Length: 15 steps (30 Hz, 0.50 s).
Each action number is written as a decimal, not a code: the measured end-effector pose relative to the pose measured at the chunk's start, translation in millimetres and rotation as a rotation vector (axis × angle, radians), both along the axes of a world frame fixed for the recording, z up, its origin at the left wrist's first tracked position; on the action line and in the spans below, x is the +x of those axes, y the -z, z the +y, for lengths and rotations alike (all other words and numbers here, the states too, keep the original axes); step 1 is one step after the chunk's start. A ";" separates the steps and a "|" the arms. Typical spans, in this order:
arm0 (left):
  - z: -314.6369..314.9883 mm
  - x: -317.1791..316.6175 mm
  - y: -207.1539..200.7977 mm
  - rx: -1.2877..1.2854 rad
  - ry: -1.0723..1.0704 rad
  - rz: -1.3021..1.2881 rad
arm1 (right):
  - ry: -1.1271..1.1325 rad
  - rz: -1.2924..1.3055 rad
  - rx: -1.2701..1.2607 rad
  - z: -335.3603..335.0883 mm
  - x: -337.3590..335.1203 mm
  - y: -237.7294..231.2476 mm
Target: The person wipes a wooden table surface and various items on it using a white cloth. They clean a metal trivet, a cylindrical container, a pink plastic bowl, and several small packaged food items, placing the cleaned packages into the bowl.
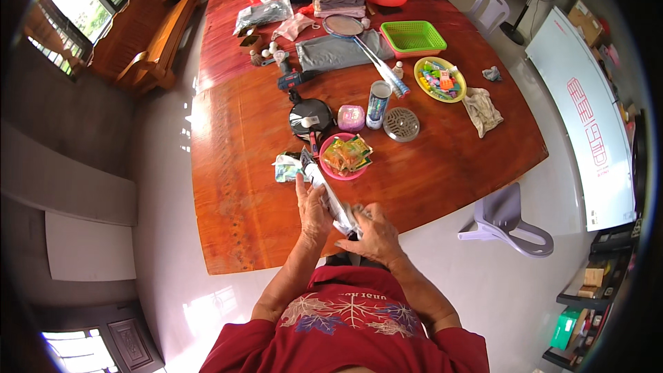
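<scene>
My left hand (314, 213) holds a long, slim object (327, 192), white and silvery with a black end, slanting from the table's edge toward a black lidded pan (311, 119). I cannot make out its kind. At its near end my right hand (376, 236) is closed on a greyish, cloth-like piece (356, 217) pressed against the object; motion blurs it. Just beyond my hands stands a pink bowl (324, 166) with yellow packets (347, 155) in it. Left of the object's black end lies a white and green soft pack (287, 168).
Farther on stand a purple container (351, 119), a tall tube (378, 105), a round slotted metal tin (401, 125), a yellow basket (419, 83) and a green basket (413, 36). A racket (343, 25), a drill (293, 80) and a rag (483, 112) lie around. A plastic chair (507, 224) stands right.
</scene>
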State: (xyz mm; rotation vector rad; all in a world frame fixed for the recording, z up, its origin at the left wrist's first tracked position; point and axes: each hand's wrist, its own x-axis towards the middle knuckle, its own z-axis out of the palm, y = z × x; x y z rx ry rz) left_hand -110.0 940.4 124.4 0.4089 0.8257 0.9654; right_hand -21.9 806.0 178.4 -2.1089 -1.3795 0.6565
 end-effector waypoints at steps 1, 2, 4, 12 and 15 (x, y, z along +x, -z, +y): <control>2.2 2.7 1.4 0.022 0.002 0.009 | 0.014 0.079 -0.055 -0.4 1.9 2.1; 4.6 5.8 3.2 0.044 0.003 0.018 | 0.022 0.140 -0.016 -3.2 6.7 9.2; 8.1 14.8 11.8 -0.022 0.080 0.017 | 0.039 0.265 0.061 -11.4 21.6 31.5; -31.1 60.3 46.7 -0.275 0.698 -0.126 | 0.279 0.868 -0.010 -45.2 94.1 78.0; -30.8 103.0 78.0 -0.246 0.690 -0.023 | 0.322 0.911 -0.063 -48.6 120.4 71.3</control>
